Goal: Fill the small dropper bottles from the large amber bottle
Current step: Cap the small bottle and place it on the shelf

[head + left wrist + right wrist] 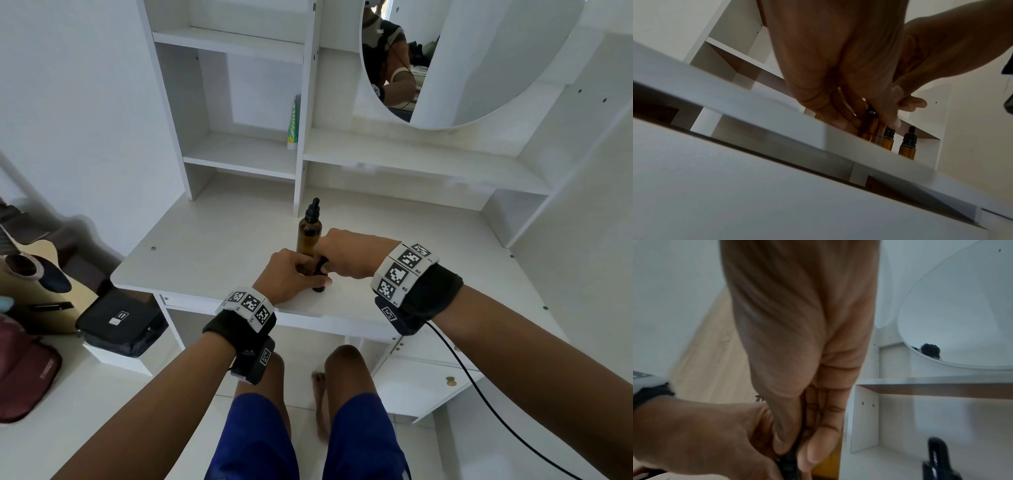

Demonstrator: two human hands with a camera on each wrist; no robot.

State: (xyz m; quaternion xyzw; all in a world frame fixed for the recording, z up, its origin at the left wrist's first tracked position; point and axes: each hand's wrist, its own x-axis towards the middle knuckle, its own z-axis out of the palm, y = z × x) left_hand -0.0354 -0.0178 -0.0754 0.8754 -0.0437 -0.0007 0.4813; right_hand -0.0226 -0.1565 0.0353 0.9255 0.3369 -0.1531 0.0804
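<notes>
The large amber bottle (310, 236) with a black dropper cap stands upright on the white desk (212, 246), just behind my hands. My left hand (308, 278) grips a small amber dropper bottle (319, 287) that stands near the desk's front edge. My right hand (329, 264) pinches that bottle's black cap (322, 266) from above. In the left wrist view my left hand (867, 124) wraps the small bottle (869, 129), with two more small capped amber bottles (907, 146) beside it. The right wrist view has my right hand (795, 451) pinching the cap (789, 465).
White shelf compartments rise behind the desk, one holding a green-and-white tube (293, 126). A round mirror (445, 61) hangs at the upper right. A guitar (30, 274) and a black case (120, 325) lie left of the desk. A black cable (479, 394) trails from my right wrist.
</notes>
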